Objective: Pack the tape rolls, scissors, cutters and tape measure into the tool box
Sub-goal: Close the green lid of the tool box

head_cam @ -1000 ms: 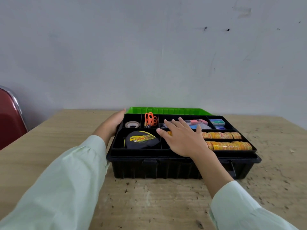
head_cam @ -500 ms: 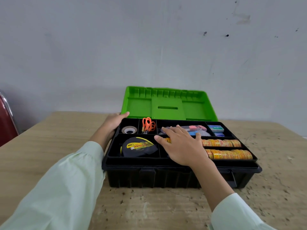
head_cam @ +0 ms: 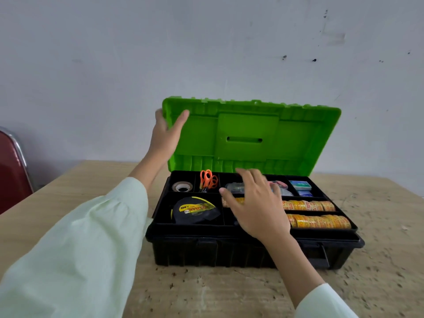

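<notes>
A black tool box (head_cam: pixel 241 251) stands on the wooden table with its green lid (head_cam: pixel 247 138) raised about upright. My left hand (head_cam: pixel 166 134) grips the lid's top left corner. My right hand (head_cam: pixel 257 205) hovers flat with fingers spread over the tray's middle, holding nothing. In the tray lie a black and yellow tape measure (head_cam: pixel 195 210), orange scissors (head_cam: pixel 208 181), a clear tape roll (head_cam: pixel 182 186), two rows of yellow tape rolls (head_cam: pixel 319 220), cutters (head_cam: pixel 278 185) partly hidden by my hand, and small blue boxes (head_cam: pixel 300 185).
A red chair (head_cam: pixel 11 171) with a metal frame stands at the far left beside the table (head_cam: pixel 68 193). A grey wall rises just behind the box. The table top shows worn, speckled wood in front and to the right.
The green lid has swung up from lying flat behind the box to about upright. My left hand moved from the box's left rim up to the lid's corner. My right hand lifted slightly.
</notes>
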The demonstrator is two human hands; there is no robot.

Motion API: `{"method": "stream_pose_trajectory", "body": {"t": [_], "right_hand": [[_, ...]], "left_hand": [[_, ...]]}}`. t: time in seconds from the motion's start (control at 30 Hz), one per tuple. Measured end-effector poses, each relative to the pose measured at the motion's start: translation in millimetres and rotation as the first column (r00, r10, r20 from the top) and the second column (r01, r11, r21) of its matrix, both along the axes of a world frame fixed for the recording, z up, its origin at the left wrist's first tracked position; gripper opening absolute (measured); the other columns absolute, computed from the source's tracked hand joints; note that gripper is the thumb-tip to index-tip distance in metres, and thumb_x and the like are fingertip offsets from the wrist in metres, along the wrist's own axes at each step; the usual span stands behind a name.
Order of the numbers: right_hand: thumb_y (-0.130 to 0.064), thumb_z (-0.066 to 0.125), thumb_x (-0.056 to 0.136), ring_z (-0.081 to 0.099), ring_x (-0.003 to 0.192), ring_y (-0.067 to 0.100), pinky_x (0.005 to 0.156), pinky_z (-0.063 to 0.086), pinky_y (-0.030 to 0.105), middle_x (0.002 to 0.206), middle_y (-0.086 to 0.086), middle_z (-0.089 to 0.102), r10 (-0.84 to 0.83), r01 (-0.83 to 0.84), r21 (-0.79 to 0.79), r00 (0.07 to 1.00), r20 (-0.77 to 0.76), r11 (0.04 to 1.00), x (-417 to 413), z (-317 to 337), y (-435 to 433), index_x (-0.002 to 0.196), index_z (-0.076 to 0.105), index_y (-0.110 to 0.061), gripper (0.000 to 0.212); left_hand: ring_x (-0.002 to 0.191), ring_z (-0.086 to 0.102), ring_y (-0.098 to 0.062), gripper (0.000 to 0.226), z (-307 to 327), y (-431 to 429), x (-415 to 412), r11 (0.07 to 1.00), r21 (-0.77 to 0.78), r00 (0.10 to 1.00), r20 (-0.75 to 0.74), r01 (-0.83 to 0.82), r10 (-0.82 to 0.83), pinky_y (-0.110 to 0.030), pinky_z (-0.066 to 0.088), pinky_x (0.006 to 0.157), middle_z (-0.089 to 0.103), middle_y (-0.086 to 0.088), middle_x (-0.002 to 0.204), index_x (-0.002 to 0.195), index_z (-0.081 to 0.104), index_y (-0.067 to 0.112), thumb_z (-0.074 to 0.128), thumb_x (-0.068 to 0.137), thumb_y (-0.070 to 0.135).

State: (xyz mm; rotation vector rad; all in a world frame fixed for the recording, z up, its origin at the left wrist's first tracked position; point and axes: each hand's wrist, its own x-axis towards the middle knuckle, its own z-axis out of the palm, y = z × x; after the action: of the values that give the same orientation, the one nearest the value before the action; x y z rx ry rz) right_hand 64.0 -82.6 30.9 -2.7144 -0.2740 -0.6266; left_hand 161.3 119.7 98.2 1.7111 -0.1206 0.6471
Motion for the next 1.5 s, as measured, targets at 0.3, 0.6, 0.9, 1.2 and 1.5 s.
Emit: {"method": "stream_pose_trajectory", "body": {"t": [0.3,0.6,0.9,1.2,1.5], "right_hand": [[-0.018,0.061,0.080,0.045,0.108,0.017,0.095,0.038,0.038,0.116,0.004,0.051,-0.106,-0.124,0.330,0.793,0.600,0.936,-12,10,-3,0.122,0.052,-0.014,0.043],[-0.033,0.061,0.089,0.042,0.129,0.014,0.117,-0.001,0.052,0.127,-0.011,0.054,-0.003,0.024,-0.064,0.951,0.308,0.998,-12,69,-28,0.134,0.045,-0.043,0.049],[-0.051,0.070,0.075,0.046,0.112,0.010,0.102,0.028,0.037,0.112,-0.015,0.051,0.135,-0.123,-0.216,0.990,0.040,0.969,-46,56,-46,0.131,0.042,-0.047,0.062],[-0.053,0.062,0.083,0.036,0.115,0.005,0.109,0.030,0.032,0.117,-0.015,0.040,0.294,-0.328,-0.081,0.913,-0.283,0.941,-63,26,-59,0.143,0.034,-0.039,0.068],[-0.016,0.070,0.083,0.025,0.132,-0.003,0.113,0.017,0.025,0.149,-0.019,0.030,0.320,-0.349,-0.019,0.879,-0.354,0.937,-71,27,-89,0.142,0.030,-0.049,0.079]], "left_hand": [[0.099,0.054,-0.005,0.026,28,-9,-50,0.970,0.155,0.952,0.273,-0.187,0.140,-0.018,0.038,0.088,0.064,0.002,0.104,0.097,0.065,0.014,0.056,0.092,0.038],[0.098,0.056,-0.020,0.068,-12,6,-105,0.548,0.707,0.879,0.461,-0.448,0.124,-0.035,0.032,0.097,0.061,0.001,0.103,0.111,0.061,0.017,0.035,0.081,0.072],[0.100,0.054,-0.012,0.063,-38,10,-140,0.345,0.898,0.954,0.299,-0.274,-0.021,-0.032,0.041,0.089,0.055,0.010,0.111,0.118,0.056,0.024,0.034,0.081,0.071],[0.145,0.012,-0.007,0.089,-82,-13,-172,0.252,0.967,1.000,0.019,-0.023,0.017,-0.035,0.006,0.120,0.014,0.010,0.157,0.150,0.009,0.027,0.008,0.078,0.079],[0.136,0.040,-0.020,0.103,-97,-22,-168,0.167,0.972,0.980,0.144,-0.166,0.139,-0.047,0.029,0.112,0.042,-0.001,0.147,0.144,0.034,0.018,0.025,0.068,0.087]]}}
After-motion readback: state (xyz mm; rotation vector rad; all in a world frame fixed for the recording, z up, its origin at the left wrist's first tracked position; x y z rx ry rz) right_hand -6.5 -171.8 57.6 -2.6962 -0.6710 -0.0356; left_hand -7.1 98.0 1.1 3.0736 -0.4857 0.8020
